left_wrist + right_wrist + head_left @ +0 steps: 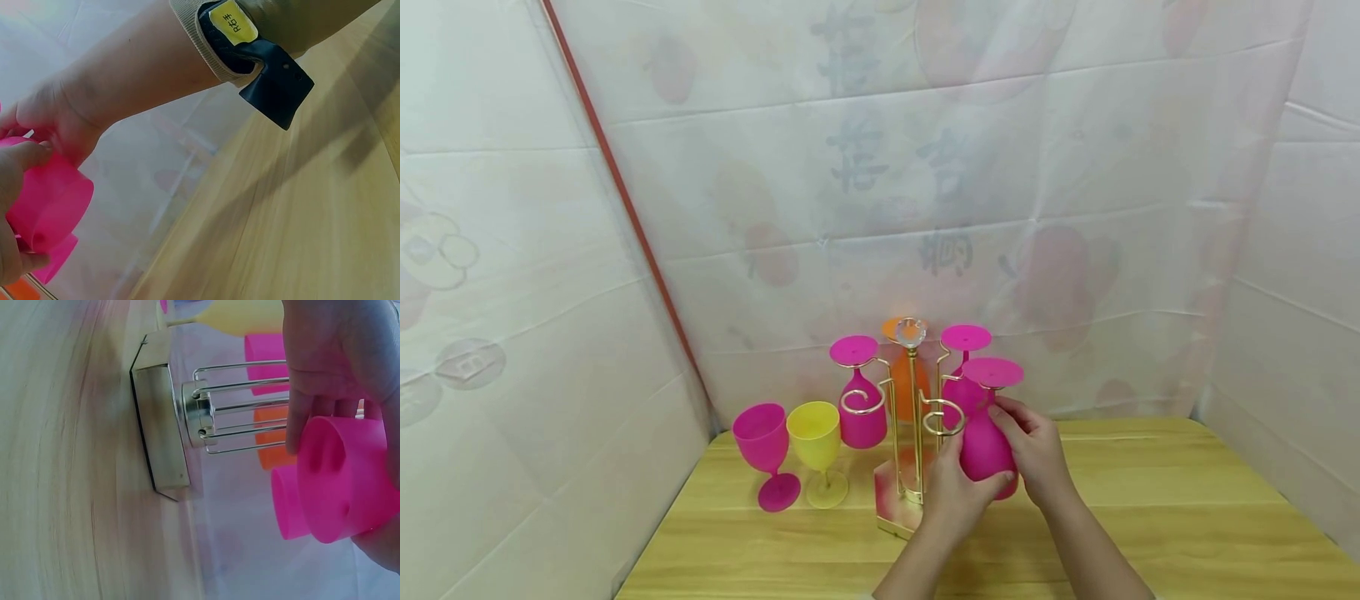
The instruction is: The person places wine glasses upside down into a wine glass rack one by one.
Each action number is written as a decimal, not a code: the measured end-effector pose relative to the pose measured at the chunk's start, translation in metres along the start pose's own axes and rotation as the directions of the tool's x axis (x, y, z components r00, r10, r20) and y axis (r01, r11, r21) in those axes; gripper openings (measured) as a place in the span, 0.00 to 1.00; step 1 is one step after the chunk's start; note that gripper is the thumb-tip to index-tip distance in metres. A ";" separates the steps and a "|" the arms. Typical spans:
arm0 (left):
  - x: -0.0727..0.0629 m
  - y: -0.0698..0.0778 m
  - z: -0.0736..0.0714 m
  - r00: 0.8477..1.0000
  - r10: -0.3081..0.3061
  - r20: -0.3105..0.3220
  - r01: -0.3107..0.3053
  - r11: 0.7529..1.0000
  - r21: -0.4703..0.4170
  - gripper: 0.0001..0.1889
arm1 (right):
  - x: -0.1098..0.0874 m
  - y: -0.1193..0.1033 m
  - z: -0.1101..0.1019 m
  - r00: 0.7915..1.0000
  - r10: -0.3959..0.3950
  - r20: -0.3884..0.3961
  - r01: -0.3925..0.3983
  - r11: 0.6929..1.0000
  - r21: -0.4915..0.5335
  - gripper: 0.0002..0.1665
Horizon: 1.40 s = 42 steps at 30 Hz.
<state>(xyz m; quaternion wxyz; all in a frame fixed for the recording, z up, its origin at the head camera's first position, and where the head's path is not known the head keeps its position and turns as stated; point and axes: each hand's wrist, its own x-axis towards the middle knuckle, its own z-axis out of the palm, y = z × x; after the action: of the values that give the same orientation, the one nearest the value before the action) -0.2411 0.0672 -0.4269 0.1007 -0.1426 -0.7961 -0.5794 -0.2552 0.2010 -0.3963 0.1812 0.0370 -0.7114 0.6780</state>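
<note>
Both hands hold a pink goblet (pixel 987 446) upside down at the right side of a gold wire rack (pixel 916 450). My left hand (pixel 957 492) grips its bowl from the left and below, thumb across the front. My right hand (pixel 1039 450) holds it from the right, thumb near where stem meets bowl. A bit of gold wire shows under its foot; I cannot tell whether the stem sits in a ring. Other inverted goblets hang on the rack: a pink goblet (pixel 862 421) at left, an orange goblet (pixel 912 387) behind, and another pink goblet (pixel 966 337) at back right.
Left of the rack, a pink goblet (pixel 763 442) and a yellow goblet (pixel 816 437) stand upright on the wooden table (pixel 1150 517). Two front wire rings hold no goblet. A crystal knob (pixel 911 332) tops the rack. Pale fabric (pixel 1075 167) encloses the table behind and beside.
</note>
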 end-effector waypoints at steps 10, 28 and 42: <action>-0.001 -0.005 0.001 0.999 0.008 -0.037 -0.007 0.999 0.035 0.41 | -0.001 0.005 0.000 0.999 -0.027 0.031 0.028 0.999 -0.015 0.26; 0.001 -0.010 0.001 0.999 0.029 -0.029 -0.027 0.998 0.056 0.45 | -0.004 0.004 0.002 0.998 -0.036 0.060 0.039 0.998 -0.047 0.26; 0.001 -0.012 0.001 0.998 0.054 -0.011 -0.054 0.998 0.021 0.48 | -0.004 0.007 0.002 0.998 -0.049 0.044 0.051 0.997 -0.057 0.25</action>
<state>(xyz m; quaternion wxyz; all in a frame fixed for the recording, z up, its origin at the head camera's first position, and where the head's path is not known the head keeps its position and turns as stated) -0.2465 0.0651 -0.4378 0.1224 -0.1595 -0.7974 -0.5689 -0.2539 0.1983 -0.4041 0.1838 0.0641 -0.7335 0.6512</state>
